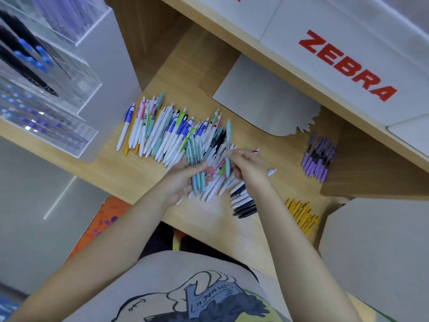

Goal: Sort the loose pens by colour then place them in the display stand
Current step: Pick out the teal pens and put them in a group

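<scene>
The left hand (183,175) grips a few teal pens (196,168) and the right hand (248,168) pinches one more, with yellow (301,214), black (243,203) and purple (319,156) piles sorted, but the big mixed pile (171,133) waits, and the stand (41,89) comes last.

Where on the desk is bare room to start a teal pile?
Bare wood lies between the purple pens and the yellow pens, and at the front edge below the left hand. The mixed pile crowds the middle.
</scene>
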The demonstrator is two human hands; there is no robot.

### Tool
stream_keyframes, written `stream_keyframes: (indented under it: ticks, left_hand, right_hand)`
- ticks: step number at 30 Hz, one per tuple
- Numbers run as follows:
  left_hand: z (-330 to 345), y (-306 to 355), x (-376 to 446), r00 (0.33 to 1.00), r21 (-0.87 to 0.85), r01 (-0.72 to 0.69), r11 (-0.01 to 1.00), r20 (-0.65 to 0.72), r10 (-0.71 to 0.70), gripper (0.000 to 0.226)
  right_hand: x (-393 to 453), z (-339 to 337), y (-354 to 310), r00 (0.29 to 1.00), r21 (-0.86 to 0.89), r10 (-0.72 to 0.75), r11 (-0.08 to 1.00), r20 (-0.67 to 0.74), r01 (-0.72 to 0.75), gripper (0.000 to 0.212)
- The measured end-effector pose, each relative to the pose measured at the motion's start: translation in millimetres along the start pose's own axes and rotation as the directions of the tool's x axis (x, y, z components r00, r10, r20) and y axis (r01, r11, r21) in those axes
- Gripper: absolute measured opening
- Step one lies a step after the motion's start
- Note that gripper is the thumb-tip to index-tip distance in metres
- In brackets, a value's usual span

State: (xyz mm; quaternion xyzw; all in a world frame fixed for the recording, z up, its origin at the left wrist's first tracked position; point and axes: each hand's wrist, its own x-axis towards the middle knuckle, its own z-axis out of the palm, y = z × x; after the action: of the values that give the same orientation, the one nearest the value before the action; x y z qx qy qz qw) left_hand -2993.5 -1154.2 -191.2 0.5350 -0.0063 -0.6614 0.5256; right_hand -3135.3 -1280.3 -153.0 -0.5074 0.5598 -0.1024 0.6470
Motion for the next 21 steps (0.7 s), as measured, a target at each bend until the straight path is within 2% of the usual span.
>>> stream_keyframes:
  ticks: [3, 7, 9, 12, 14, 17, 21]
  left_hand:
    - [14.9, -4.1, 1.5, 0.999, -0.032, 0.018, 0.999, 0.044, -0.016, 0.046]
    - [24.0, -11.6, 3.9, 0.999, 0.003, 0.039, 0.999, -0.008, -0.039, 0.029]
    - [23.9, -15.2, 2.4, 0.999, 0.041, 0.044, 0.998, 0.000, -0.044, 0.027]
    - [24.4, -21.1, -0.5, 0.998, 0.049, 0.055, 0.997, 0.007, -0.055, 0.024]
    - [24.8, -23.9, -0.9, 0.998, 0.034, 0.070, 0.997, -0.007, -0.070, 0.025]
    - [23.5, -24.8, 0.0, 0.997, 0.025, 0.083, 0.996, 0.000, -0.083, 0.027]
    - [21.5, -23.3, 0.3, 0.998, 0.090, 0.063, 0.994, 0.012, -0.065, 0.026]
  right_hand:
    - [-20.0, -3.7, 10.6, 0.994, -0.113, -0.022, 0.993, 0.105, 0.034, 0.018]
    - [-7.3, -28.4, 23.9, 0.994, -0.141, -0.059, 0.989, -0.094, 0.046, 0.005]
    - [8.4, -41.4, 31.5, 0.985, -0.300, -0.093, 0.953, -0.143, 0.046, 0.026]
    - [27.5, -48.1, 30.4, 0.995, -0.508, -0.085, 0.860, -0.051, 0.047, 0.068]
    - [37.3, -47.6, 27.9, 0.998, -0.602, -0.059, 0.797, 0.015, 0.056, 0.085]
    - [45.8, -43.1, 27.4, 0.998, -0.663, -0.050, 0.746, 0.042, 0.065, 0.092]
    - [51.6, -37.8, 29.2, 0.997, -0.681, -0.076, 0.728, 0.032, 0.077, 0.084]
